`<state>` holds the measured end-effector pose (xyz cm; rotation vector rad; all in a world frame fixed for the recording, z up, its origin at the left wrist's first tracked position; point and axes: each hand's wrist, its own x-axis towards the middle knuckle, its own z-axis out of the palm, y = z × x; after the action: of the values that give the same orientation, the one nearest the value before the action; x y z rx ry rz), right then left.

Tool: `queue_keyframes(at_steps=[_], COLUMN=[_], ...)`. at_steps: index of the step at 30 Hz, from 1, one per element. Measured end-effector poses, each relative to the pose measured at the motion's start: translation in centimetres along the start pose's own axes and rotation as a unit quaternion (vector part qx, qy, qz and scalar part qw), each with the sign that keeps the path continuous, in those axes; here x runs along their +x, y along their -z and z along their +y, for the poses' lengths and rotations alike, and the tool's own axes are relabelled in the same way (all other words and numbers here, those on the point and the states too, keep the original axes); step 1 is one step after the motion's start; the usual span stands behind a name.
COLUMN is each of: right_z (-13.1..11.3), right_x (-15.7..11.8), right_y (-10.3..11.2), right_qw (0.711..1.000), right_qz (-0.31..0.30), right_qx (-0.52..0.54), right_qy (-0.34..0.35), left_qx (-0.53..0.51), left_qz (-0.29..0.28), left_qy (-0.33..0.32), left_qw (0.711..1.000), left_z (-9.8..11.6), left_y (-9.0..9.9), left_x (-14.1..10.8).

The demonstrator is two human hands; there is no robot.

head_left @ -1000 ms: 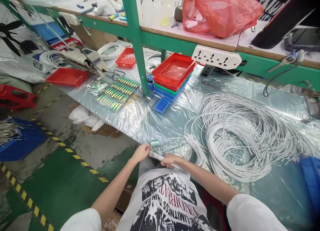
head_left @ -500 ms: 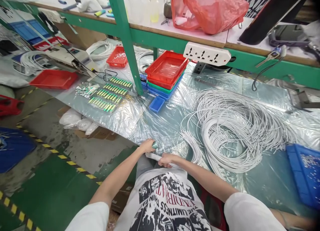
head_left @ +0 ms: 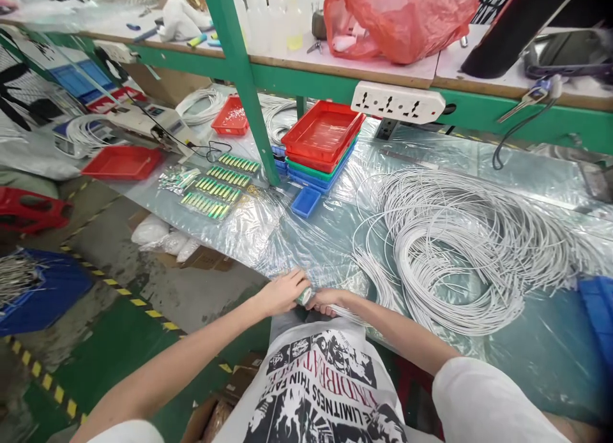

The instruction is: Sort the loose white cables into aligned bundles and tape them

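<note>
My left hand [head_left: 289,288] is closed around a small green roll [head_left: 304,296] with a pale round end, possibly tape. Right beside it, my right hand [head_left: 326,300] grips a bundle of thin white cables [head_left: 345,313] near its end. Both hands meet over my lap at the table's front edge. From my right hand the cables trail past the forearm, and more strands [head_left: 378,278] lie on the table. A large heap of coiled white cables [head_left: 445,270] rests to the right. The bundle's tip is hidden between the hands.
A small blue tray [head_left: 305,202] sits before stacked red trays [head_left: 320,133]. Rows of green-and-gold parts [head_left: 218,187] lie left on the plastic-covered table [head_left: 268,229]. A green post [head_left: 249,92] rises behind. A blue bin [head_left: 596,315] stands at the right edge.
My left hand has moved right, bringing the roll against my right hand and the cable end, which showed before and is now covered. The camera view has shifted slightly left.
</note>
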<state>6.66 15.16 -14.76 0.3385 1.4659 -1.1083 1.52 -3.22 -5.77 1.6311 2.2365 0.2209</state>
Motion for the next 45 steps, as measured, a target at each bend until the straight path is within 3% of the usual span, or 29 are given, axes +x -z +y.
queue_keyframes(at_steps=[3, 7, 14, 18, 21, 23, 26, 34, 45], right_z=[-0.6, -1.2, -1.6, -2.5, -3.4, -3.7, -3.6, -3.5, -3.8], right_x=[-0.7, -1.9, -3.1, -3.6, -4.5, -5.2, -5.8, -5.2, -6.5], right_y=[0.6, 1.0, 0.5, 0.5, 0.9, 1.2, 1.8, 2.8, 1.6], right_qw=[0.999, 0.994, 0.991, 0.99, 0.99, 0.992, 0.996, 0.995, 0.995], right_qz=[-0.041, -0.068, -0.089, -0.109, -0.114, -0.1, -0.06, 0.022, 0.015], right_qx=[0.034, 0.083, 0.1, 0.086, 0.073, 0.059, 0.026, -0.066, -0.094], right_qy=[-0.004, 0.003, 0.0, 0.01, 0.03, 0.048, 0.067, 0.074, 0.005], left_qx=[-0.034, -0.131, -0.222, -0.159, -0.059, -0.014, 0.0, -0.008, -0.051], left_qz=[0.003, 0.02, 0.086, 0.148, 0.27, 0.336, 0.37, 0.412, 0.416], left_qy=[0.012, 0.07, 0.143, 0.163, 0.186, 0.184, 0.177, 0.198, 0.208], left_qw=[0.999, 0.989, 0.961, 0.962, 0.943, 0.924, 0.912, 0.889, 0.884], left_z=[2.0, 4.2, 6.2, 6.2, 5.6, 5.1, 4.5, 4.5, 6.3], left_y=[-2.4, -5.3, -6.0, -8.4, -11.2, -12.9, -14.5, -15.2, -15.2], left_x=[-2.4, -3.9, -4.7, -3.3, -1.2, 0.2, 1.5, 2.0, 1.9])
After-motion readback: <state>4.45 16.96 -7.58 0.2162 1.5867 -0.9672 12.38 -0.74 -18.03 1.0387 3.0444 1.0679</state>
